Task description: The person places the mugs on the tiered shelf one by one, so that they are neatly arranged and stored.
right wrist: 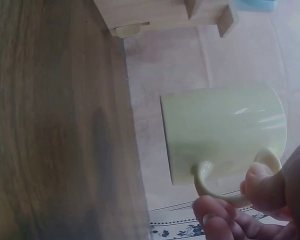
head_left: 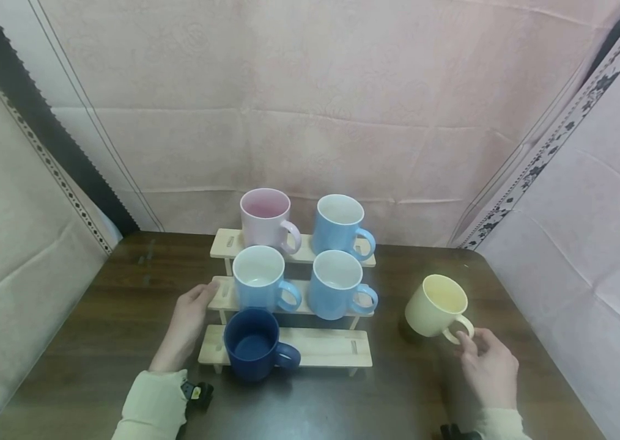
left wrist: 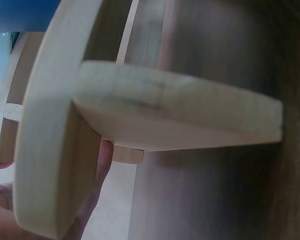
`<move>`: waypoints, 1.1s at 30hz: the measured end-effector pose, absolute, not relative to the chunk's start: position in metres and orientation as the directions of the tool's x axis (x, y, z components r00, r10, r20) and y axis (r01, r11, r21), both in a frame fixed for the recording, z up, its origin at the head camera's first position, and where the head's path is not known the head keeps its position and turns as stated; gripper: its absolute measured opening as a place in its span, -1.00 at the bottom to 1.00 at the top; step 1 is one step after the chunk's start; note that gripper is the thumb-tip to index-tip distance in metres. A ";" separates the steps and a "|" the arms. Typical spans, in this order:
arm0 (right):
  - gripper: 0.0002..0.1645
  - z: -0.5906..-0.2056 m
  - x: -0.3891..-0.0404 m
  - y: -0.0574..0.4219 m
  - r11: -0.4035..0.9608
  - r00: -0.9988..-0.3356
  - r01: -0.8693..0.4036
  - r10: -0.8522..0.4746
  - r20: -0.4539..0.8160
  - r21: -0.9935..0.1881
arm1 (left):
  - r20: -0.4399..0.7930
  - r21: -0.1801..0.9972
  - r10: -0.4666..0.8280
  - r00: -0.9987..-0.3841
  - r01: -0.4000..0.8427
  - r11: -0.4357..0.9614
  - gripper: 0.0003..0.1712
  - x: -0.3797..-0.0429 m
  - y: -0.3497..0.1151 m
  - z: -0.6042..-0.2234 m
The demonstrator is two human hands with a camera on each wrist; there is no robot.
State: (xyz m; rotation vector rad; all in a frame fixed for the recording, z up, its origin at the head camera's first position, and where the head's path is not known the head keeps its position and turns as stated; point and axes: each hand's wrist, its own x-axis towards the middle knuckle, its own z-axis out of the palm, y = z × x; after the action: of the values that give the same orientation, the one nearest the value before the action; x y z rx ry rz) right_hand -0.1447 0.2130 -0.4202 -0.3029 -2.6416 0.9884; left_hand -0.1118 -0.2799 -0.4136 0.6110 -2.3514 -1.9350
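My right hand (head_left: 490, 366) pinches the handle of a pale yellow mug (right wrist: 220, 132) between thumb and fingers. That mug hangs just off the table at the right, slightly tilted. At the left, my left hand (head_left: 188, 321) grips the end of the middle shelf of a stepped wooden rack (head_left: 326, 346); in the left wrist view, fingers (left wrist: 104, 155) show behind the wood. A lilac mug (head_left: 252, 229) and a light blue mug (head_left: 328, 231) stand on the top shelf. Two more light blue mugs (head_left: 249, 290) (head_left: 328, 293) occupy the middle one. A dark blue mug (head_left: 246, 360) sits at the bottom shelf's left.
The brown wooden table (head_left: 95, 342) carries the rack near its back edge. Pale cloth (head_left: 343, 122) hangs behind it, and more cloth (head_left: 585, 244) closes off the right side. Bare shelf lies right of the dark blue mug.
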 end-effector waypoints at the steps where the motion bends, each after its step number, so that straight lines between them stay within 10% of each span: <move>1: -0.75 -0.419 -0.143 0.213 0.738 -0.932 0.089 0.298 0.206 -0.668 | -0.217 0.951 -0.320 -0.922 -0.274 0.146 -0.23 -0.112 -0.280 -0.414; 33: -0.77 -0.374 -0.089 0.204 0.760 -0.948 0.064 0.249 0.199 -0.647 | -0.240 0.945 -0.302 -0.923 -0.293 0.144 -0.20 -0.111 -0.280 -0.413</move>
State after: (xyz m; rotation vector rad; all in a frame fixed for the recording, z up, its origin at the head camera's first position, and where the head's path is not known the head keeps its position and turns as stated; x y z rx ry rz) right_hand -0.0886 0.2042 -0.3740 -0.2438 -2.6847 0.9718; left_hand -0.1106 -0.2799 -0.4130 0.6167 -2.3704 -1.9552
